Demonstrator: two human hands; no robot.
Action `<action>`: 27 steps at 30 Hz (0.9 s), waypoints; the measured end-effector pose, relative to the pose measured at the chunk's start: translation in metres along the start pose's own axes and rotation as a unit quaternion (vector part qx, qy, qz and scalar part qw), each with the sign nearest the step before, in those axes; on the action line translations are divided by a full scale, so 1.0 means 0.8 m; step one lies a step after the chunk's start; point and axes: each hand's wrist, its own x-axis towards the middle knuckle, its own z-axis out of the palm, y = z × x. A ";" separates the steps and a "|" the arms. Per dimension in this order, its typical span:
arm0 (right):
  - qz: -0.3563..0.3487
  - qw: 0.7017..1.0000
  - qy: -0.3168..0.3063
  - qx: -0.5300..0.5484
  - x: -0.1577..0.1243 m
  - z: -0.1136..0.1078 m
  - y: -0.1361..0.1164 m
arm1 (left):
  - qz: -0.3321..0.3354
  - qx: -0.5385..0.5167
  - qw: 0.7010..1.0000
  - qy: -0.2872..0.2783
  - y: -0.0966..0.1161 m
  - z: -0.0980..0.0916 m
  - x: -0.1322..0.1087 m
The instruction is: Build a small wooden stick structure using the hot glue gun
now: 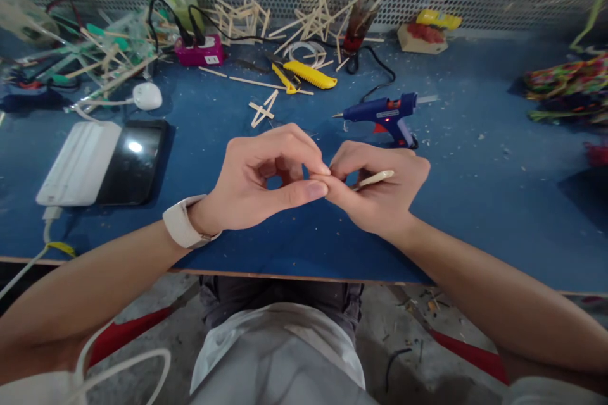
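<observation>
My right hand point(382, 186) is closed round a thin wooden stick point(377, 178), whose pale end pokes out above the palm. The rest of the stick is hidden by the fingers. My left hand point(273, 177) is closed in a pinch, its thumb and forefinger touching the fingertips of my right hand. Whatever lies between those fingertips cannot be made out. Just beyond the hands lies a blue hot glue gun point(384, 115), its small red light lit and its nozzle pointing left. A small crossed stick piece point(263, 109) lies behind my left hand.
A power bank point(78, 164) and a phone point(133, 164) lie at left. Yellow cutters point(286, 78), a yellow utility knife point(311, 74), a magenta power strip point(199, 52) and stick frames point(244, 16) are at the back. Colourful cords point(570, 85) lie at right.
</observation>
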 end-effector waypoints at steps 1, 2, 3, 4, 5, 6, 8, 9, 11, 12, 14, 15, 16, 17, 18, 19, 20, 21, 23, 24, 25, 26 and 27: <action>0.008 1.000 0.000 0.001 0.000 0.000 -0.001 | 0.000 -0.002 1.000 0.002 0.000 0.000 0.000; 0.015 1.000 0.000 0.002 0.000 0.000 -0.001 | 0.002 -0.005 1.000 0.004 0.000 0.001 0.000; 0.021 1.000 0.000 0.003 0.000 0.000 -0.001 | 0.004 -0.008 1.000 0.006 0.000 0.001 0.000; 0.027 1.000 0.001 0.004 0.000 0.000 -0.002 | 0.006 -0.010 1.000 0.007 0.000 0.002 0.000; 0.030 1.000 0.002 0.005 0.000 0.000 -0.002 | 0.007 -0.012 1.000 0.009 0.000 0.002 0.000; 0.033 0.999 0.003 0.007 0.000 0.000 -0.002 | 0.007 -0.013 1.000 0.012 0.000 0.003 0.000; 0.038 0.999 0.003 0.010 0.001 0.000 -0.002 | 0.001 -0.012 1.000 0.020 0.000 0.005 -0.001; 0.041 0.999 0.002 0.011 0.002 0.000 -0.002 | -0.005 -0.012 1.000 0.026 0.000 0.006 -0.001; 0.046 0.999 -0.002 0.011 0.004 0.000 -0.002 | -0.021 -0.020 0.999 0.037 0.000 0.009 -0.001; 0.052 0.999 -0.004 0.006 0.005 -0.001 -0.002 | -0.030 -0.027 0.998 0.044 -0.001 0.010 -0.001; 0.062 0.998 -0.006 -0.013 0.007 -0.001 -0.001 | -0.046 -0.038 0.997 0.058 -0.002 0.013 -0.001; 0.068 0.997 -0.009 -0.026 0.008 -0.002 -0.001 | -0.053 -0.041 0.996 0.063 -0.003 0.014 -0.001; 0.076 0.996 -0.014 -0.040 0.008 -0.002 0.000 | -0.058 -0.042 0.995 0.066 -0.004 0.015 -0.001; 0.084 0.995 -0.022 -0.053 0.008 -0.002 0.000 | -0.064 -0.040 0.995 0.068 -0.005 0.015 -0.001; 0.092 0.993 -0.036 -0.061 0.008 -0.002 0.001 | -0.068 -0.035 0.995 0.068 -0.005 0.016 -0.001; 0.099 0.991 -0.053 -0.067 0.007 -0.002 0.002 | -0.071 -0.028 0.995 0.070 -0.005 0.016 -0.002; 0.103 0.990 -0.070 -0.069 0.005 -0.001 0.004 | -0.070 -0.017 0.995 0.074 -0.006 0.015 -0.002; 0.101 0.989 -0.085 -0.068 0.004 0.000 0.005 | -0.064 -0.006 0.995 0.078 -0.006 0.015 -0.002; 0.091 0.989 -0.101 -0.066 0.002 0.002 0.007 | -0.046 0.016 0.995 0.083 -0.006 0.015 -0.002; 0.087 0.989 -0.101 -0.069 0.001 0.004 0.008 | -0.038 0.023 0.996 0.081 -0.006 0.015 -0.003; 0.085 0.989 -0.097 -0.075 0.000 0.005 0.008 | -0.031 0.029 0.996 0.076 -0.007 0.015 -0.003; 0.085 0.989 -0.094 -0.083 0.000 0.006 0.009 | -0.026 0.035 0.996 0.071 -0.008 0.015 -0.003; 0.084 0.988 -0.090 -0.088 -0.001 0.006 0.009 | -0.021 0.042 0.996 0.069 -0.008 0.016 -0.003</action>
